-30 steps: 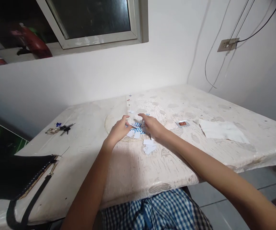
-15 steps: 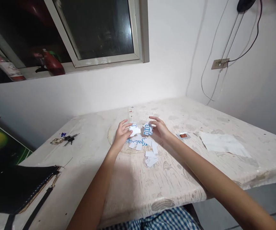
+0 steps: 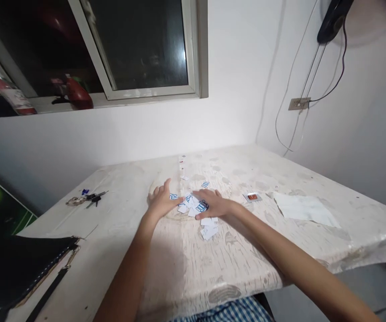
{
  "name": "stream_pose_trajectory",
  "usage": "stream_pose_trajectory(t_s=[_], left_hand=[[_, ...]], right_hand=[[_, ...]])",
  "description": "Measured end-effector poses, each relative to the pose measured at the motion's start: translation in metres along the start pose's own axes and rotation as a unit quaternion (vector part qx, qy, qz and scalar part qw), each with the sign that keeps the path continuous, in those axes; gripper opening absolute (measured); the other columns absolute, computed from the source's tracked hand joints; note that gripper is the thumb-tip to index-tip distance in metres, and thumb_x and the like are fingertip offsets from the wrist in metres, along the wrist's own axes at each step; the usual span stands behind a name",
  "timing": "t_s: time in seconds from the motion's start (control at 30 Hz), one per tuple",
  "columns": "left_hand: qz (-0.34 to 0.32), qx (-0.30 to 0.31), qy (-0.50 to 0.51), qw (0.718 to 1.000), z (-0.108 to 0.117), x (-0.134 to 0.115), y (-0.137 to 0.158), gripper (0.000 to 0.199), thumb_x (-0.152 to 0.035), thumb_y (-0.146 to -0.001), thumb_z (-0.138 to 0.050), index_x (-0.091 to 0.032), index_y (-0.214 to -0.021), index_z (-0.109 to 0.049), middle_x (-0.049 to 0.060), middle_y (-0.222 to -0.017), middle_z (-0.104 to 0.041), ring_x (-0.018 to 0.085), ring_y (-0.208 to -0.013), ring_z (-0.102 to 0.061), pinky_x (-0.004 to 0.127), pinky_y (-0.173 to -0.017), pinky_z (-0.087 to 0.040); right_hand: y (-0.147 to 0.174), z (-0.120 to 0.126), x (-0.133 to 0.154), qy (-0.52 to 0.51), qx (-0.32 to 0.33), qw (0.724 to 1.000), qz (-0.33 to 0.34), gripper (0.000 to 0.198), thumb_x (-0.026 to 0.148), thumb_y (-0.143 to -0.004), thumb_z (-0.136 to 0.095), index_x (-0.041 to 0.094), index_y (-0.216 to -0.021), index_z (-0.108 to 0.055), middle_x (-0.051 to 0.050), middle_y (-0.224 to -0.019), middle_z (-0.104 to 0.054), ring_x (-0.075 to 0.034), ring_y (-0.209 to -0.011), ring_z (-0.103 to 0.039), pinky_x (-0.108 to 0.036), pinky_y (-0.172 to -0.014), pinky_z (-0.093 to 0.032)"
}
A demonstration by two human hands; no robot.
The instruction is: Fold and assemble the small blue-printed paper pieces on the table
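Observation:
Small white paper pieces (image 3: 189,202), some with blue printed lines, lie in a loose, overlapping pile on the table between my two hands. At the pile's left edge, my left hand (image 3: 161,201) rests low with its thumb stretched toward the papers and its fingers apart. My right hand (image 3: 216,204) is spread at the right side, palm down, partly over a blue-lined piece. One separate blue-marked piece (image 3: 205,184) lies beyond the right hand. More plain white pieces (image 3: 209,230) are stacked nearer to me. Neither hand visibly grips a piece.
The table (image 3: 246,264) has a patterned plastic cover. Keys (image 3: 95,198) lie at the left, and a black bag (image 3: 25,268) with a strap at the front left. To the right are a small packet (image 3: 252,197) and a white cloth or paper sheet (image 3: 305,209).
Both hands have come down from holding up paper pieces and released them onto the pile. The fingers have spread. A blue-marked piece now lies apart beyond the right hand.

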State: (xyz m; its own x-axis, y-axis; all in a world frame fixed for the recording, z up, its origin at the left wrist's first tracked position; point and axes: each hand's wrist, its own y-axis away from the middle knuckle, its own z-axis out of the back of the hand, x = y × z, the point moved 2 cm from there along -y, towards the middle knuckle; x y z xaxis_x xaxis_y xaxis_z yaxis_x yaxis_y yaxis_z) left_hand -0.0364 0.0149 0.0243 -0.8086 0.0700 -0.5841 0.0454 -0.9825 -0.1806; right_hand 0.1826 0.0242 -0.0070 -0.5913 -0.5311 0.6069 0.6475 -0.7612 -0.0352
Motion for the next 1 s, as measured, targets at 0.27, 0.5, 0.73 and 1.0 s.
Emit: stream_pose_trajectory(t_s=[0.27,0.5,0.73,1.0], left_hand=[[-0.055,0.053,-0.077,0.994,-0.018,0.009,0.007,0.086,-0.052,-0.064,-0.063,-0.022,-0.135,-0.027,0.012,-0.112,-0.054,0.032,-0.113,-0.044,0.043,-0.092,-0.032],[-0.108,0.075,0.093,0.987,-0.026,0.004,0.004,0.080,-0.033,-0.065,-0.066,-0.025,-0.134,-0.026,0.003,-0.096,-0.048,0.017,-0.084,-0.051,0.034,-0.082,-0.043],[-0.099,0.021,0.167,0.981,-0.035,-0.008,0.003,0.072,-0.012,-0.062,-0.061,-0.025,-0.127,-0.033,0.005,-0.108,-0.050,0.014,-0.087,-0.054,0.031,-0.081,-0.045],[-0.011,0.021,0.508,0.861,-0.030,-0.024,0.001,0.057,-0.022,-0.070,-0.057,-0.022,-0.123,-0.035,0.013,-0.128,-0.051,0.018,-0.099,-0.060,0.034,-0.085,-0.048]], right_hand=[[-0.006,-0.017,0.014,0.007,-0.063,0.984,0.165,0.067,0.044,-0.071,-0.069,0.017,-0.128,-0.046,-0.013,-0.121,-0.053,-0.026,-0.112,-0.048,-0.038,-0.094,-0.037],[-0.002,-0.015,0.026,0.103,-0.104,0.979,0.145,0.035,0.027,-0.086,-0.052,0.017,-0.119,-0.053,-0.011,-0.101,-0.060,-0.022,-0.096,-0.054,-0.031,-0.078,-0.042],[-0.009,-0.008,0.006,0.051,-0.238,0.968,0.061,0.041,0.012,-0.085,-0.035,0.019,-0.125,-0.046,-0.010,-0.100,-0.062,-0.021,-0.090,-0.058,-0.031,-0.077,-0.042],[-0.018,0.015,-0.013,-0.504,-0.256,0.821,-0.084,0.048,0.034,-0.083,-0.039,0.018,-0.127,-0.036,-0.009,-0.098,-0.060,-0.018,-0.073,-0.060,-0.033,-0.065,-0.050]])
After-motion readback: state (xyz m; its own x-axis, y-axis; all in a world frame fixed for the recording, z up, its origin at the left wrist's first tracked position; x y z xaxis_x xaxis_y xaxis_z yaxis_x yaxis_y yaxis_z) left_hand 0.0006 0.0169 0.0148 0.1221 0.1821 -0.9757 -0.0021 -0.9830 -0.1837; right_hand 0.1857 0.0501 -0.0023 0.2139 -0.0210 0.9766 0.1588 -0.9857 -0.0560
